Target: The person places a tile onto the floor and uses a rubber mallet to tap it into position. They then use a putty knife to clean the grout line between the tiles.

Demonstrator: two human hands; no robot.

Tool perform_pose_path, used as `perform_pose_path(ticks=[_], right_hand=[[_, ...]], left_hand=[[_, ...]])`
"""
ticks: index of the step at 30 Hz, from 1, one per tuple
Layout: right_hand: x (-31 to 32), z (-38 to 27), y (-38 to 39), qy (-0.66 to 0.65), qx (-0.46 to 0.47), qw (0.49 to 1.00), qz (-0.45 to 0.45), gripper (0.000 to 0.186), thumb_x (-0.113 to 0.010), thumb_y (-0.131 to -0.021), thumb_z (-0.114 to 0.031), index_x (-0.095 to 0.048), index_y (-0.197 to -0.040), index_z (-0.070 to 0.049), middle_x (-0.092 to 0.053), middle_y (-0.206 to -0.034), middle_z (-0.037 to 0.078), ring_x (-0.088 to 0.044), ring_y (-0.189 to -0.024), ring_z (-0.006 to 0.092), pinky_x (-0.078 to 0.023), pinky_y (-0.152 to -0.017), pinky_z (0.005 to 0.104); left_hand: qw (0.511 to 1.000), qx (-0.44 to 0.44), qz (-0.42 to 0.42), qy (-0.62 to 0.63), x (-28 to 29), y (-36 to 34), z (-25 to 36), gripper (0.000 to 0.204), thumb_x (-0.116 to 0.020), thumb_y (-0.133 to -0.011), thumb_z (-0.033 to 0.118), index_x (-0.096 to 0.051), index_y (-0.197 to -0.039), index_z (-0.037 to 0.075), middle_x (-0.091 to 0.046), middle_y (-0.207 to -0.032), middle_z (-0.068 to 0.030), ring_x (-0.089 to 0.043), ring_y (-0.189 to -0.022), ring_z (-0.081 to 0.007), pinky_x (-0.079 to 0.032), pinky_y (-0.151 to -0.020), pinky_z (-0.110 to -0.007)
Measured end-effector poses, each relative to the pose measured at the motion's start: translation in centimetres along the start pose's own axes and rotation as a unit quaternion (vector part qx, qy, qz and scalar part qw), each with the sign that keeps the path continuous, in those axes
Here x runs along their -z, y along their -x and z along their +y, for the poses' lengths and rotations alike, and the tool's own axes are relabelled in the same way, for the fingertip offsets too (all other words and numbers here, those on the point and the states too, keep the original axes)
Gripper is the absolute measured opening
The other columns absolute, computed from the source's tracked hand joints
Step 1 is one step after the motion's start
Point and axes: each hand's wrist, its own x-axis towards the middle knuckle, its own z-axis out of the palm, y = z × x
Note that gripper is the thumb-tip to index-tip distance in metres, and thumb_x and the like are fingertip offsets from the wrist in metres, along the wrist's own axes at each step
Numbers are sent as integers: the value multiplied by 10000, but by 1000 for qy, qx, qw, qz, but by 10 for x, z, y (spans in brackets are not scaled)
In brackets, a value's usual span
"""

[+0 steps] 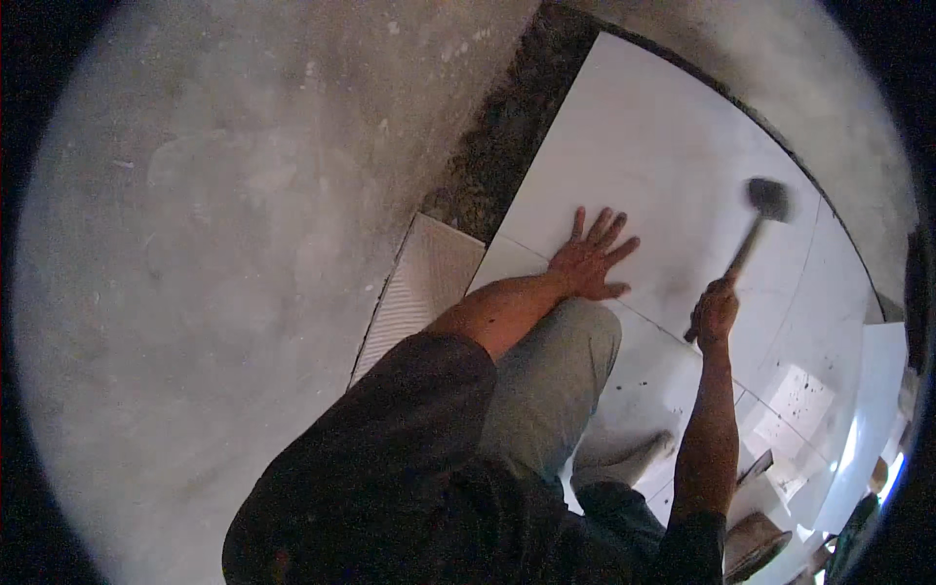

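Observation:
My left hand (588, 261) lies flat on a large white floor tile (653, 136), its fingers spread. In my right hand (717, 310) is the wooden handle of a mallet (767, 199) with a dark, slightly blurred head. The mallet head is over the right part of the white tiles; whether it touches the surface I cannot tell. A thin joint line runs past my left hand between the large tile and the tile nearer to me. My knee, in grey-green trousers, rests by my left wrist.
A ridged tile piece (419, 273) lies left of my forearm, beside a dark strip of rough bedding (517, 107). Grey wall (214, 244) fills the left. Dark crumbs dot the tiles at right. A bucket-like container (756, 546) stands lower right, and another person (858, 526) shows at the edge.

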Motion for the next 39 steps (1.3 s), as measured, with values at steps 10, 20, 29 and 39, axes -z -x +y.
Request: perform_pose_path(ticks=[10, 20, 29, 39], right_hand=[[-7, -3, -27, 94, 13, 994, -51, 394, -391, -981, -377, -487, -699, -117, -441, -487, -11, -428, -367, 107, -342, -328, 263], [6, 8, -31, 85, 145, 985, 22, 575, -348, -936, -600, -449, -645, -115, -386, -478, -15, -359, -354, 108, -305, -327, 285], [21, 11, -36, 368, 133, 919, 53, 492, -410, -974, -357, -511, -655, 3, -534, -557, 146, -553, -530, 273, -433, -500, 431], [14, -21, -15, 326, 225, 917, 59, 361, -295, -996, -277, -504, -987, 17, -579, -758, 283, -572, -762, 484, -442, -662, 546]], left_hand=[[999, -27, -30, 3, 10, -4, -2, 818, -420, -803, 711, -238, -1468, 273, -58, -1545, -167, -8, -1409, -420, 14, -1021, -722], [978, -189, -88, -13, 24, -27, 14, 727, -407, -822, 696, -254, -1449, 361, -76, -1557, -78, -41, -1427, -336, 6, -1067, -677], [968, -230, -91, -33, 20, -43, 23, 760, -432, -797, 710, -274, -1446, 348, -90, -1553, -96, -37, -1412, -401, -10, -1022, -732], [956, -256, -132, -62, 21, -69, 62, 821, -452, -758, 743, -299, -1444, 317, -89, -1550, -127, -4, -1407, -423, 32, -988, -755]])
